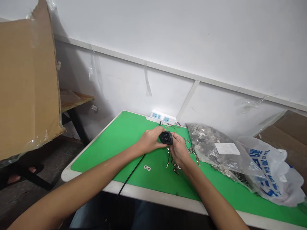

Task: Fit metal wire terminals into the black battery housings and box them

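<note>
Over the green-topped table, my left hand (150,140) is closed round a black plastic housing (166,138), whose hollow, recessed face is turned up toward me. My right hand (178,147) closes its fingers at the housing's right side; the fingertips are partly hidden behind it. A black cable (131,173) runs from the table's front edge up under my left hand, and where it ends cannot be seen. Small metal parts (177,168) are scattered below and beside my right hand. Nearer the front lies a small pale flat piece (147,167).
A white power strip (163,117) stands at the back edge against the wall. On the right are a clear bag of metal parts (207,140), a white plastic bag with blue print (275,175) and brown cardboard (285,134). A large cardboard box (28,86) stands at the left.
</note>
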Demonstrator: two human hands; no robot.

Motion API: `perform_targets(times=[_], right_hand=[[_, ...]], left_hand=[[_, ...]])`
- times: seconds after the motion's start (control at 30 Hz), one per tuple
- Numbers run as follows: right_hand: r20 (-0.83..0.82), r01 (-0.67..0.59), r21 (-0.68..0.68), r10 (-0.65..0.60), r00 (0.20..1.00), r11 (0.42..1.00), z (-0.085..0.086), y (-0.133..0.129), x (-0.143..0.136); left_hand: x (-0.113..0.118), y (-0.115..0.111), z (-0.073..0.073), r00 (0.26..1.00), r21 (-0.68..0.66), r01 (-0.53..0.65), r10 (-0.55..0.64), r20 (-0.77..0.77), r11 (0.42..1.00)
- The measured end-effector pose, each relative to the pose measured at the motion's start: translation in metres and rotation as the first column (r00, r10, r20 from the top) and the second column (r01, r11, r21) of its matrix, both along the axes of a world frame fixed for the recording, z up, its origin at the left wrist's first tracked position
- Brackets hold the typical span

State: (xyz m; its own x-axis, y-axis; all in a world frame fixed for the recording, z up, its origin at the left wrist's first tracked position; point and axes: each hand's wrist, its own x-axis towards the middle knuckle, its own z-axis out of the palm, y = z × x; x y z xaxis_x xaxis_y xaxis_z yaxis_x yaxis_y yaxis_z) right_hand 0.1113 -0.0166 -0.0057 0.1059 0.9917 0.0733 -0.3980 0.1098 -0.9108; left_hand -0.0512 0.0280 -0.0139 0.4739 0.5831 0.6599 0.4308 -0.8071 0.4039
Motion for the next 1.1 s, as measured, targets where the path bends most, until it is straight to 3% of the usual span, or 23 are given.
perform_targets(times=[0.3,0.7,0.8,0.93,1.1], right_hand=[[-0.042,0.060,0.014,-0.059,0.997,0.998,0.001,-0.005,-0.004],[0.090,0.002,0.035,-0.005,0.996,0.999,0.008,-0.007,0.001],[0.209,0.049,0.091,-0.067,0.976,0.995,0.015,-0.006,0.005],[0.377,0.077,0.275,-0.181,0.908,0.958,0.020,-0.009,0.007],[0.378,0.240,0.402,-0.399,0.835,0.884,0.014,-0.012,0.004]], left_hand=[[0.001,-0.002,-0.003,0.999,0.041,0.028,-0.029,0.025,0.999],[-0.005,0.003,0.001,0.993,0.029,0.093,-0.094,0.064,0.995],[0.000,0.003,0.000,0.985,0.010,0.080,-0.080,0.153,0.997],[0.009,0.003,-0.005,0.944,-0.019,0.073,-0.063,0.325,0.997],[0.011,0.003,-0.006,0.902,0.063,0.113,-0.129,0.412,0.992]])
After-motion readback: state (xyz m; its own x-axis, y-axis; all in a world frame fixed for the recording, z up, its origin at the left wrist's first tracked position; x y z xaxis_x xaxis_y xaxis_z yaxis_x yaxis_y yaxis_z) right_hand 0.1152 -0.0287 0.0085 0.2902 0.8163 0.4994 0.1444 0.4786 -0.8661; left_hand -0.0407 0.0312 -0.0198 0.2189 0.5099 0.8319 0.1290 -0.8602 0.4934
